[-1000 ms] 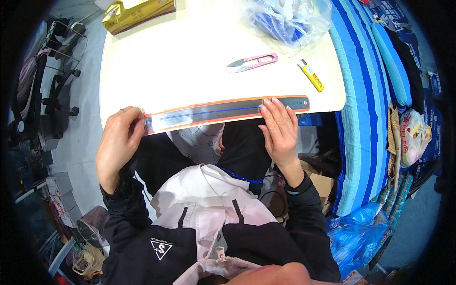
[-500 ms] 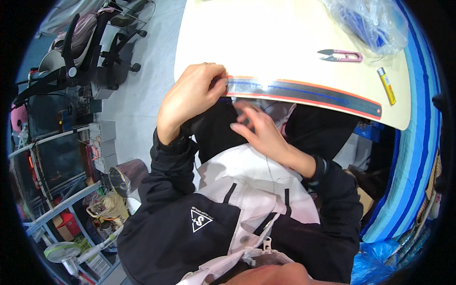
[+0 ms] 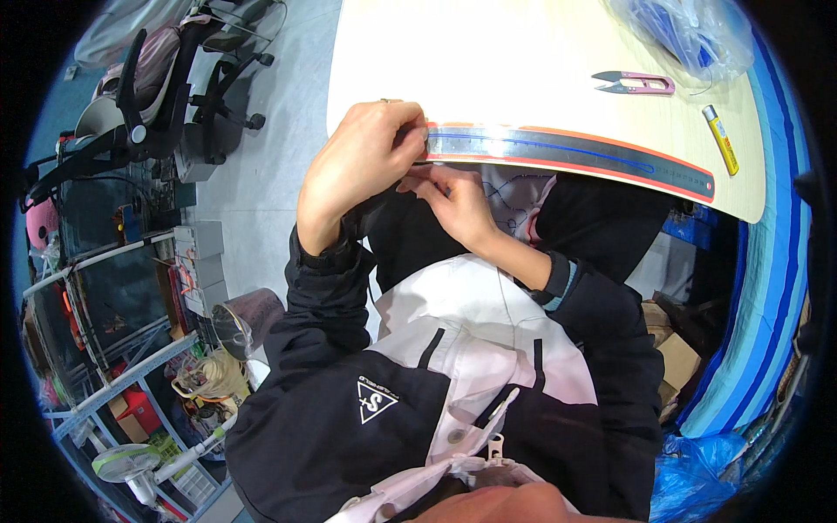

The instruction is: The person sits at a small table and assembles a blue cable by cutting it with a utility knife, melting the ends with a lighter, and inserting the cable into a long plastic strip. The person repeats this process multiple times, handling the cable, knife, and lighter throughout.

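Note:
A long dark metal ruler [image 3: 575,155] with red-orange borders lies along the near edge of the pale table. A thin blue cord [image 3: 540,146] runs lengthwise over it and ends in a narrow loop toward its right end. My left hand [image 3: 364,166] is closed at the ruler's left end, thumb and bent forefinger pressed on it and the cord's end. Just below the table edge, my right hand [image 3: 458,205] reaches in beside the left, its thumb and fingers drawn together. Whatever is between the right fingertips is too small or hidden to make out.
Purple-handled thread snips [image 3: 635,84] and a yellow tube [image 3: 720,141] lie on the table [image 3: 488,61] beyond the ruler. A clear plastic bag [image 3: 689,35] with blue contents sits far right. Blue striped cloth [image 3: 776,244] borders the right side. An office chair [image 3: 139,113] stands left.
My right hand has moved up and left from below the table edge to beside my left hand, and its fingers have drawn together. The left hand stays at the ruler's end.

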Tool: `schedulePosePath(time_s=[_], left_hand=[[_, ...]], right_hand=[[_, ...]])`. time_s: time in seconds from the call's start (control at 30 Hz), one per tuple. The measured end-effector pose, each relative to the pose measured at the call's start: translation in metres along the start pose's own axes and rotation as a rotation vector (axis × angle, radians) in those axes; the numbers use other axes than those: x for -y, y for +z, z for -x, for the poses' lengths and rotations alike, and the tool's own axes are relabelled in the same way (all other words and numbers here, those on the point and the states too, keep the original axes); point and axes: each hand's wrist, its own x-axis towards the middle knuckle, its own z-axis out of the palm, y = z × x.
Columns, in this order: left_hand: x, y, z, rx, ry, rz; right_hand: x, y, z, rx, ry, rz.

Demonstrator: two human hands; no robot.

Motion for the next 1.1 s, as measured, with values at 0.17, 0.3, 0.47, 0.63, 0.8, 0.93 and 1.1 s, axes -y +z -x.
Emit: schedulePosePath(time_s=[0.17,0.3,0.47,0.63,0.8,0.93,1.1], left_hand=[[-0.002,-0.001,0.000,0.018,-0.027,0.019],[-0.004,0.000,-0.001,0.004,-0.065,0.027],[-0.004,0.000,-0.002,0.000,-0.064,0.062],[-0.002,-0.001,-0.001,0.017,-0.060,0.031],[-0.002,0.001,-0.001,0.011,-0.092,0.043],[-0.003,0.001,-0.001,0.006,-0.102,0.070],[-0.006,0.000,-0.002,0.031,-0.168,0.145]], right_hand=[[0.010,-0.004,0.006,0.103,-0.014,0.029],[0.015,-0.006,0.007,0.121,-0.022,0.000],[0.017,-0.006,0.009,0.148,0.008,-0.032],[0.013,-0.007,0.011,0.113,-0.073,0.104],[0.011,-0.008,0.015,0.014,-0.321,0.305],[0.014,-0.006,0.018,0.027,-0.398,0.358],[0.016,-0.002,0.020,0.080,-0.433,0.354]])
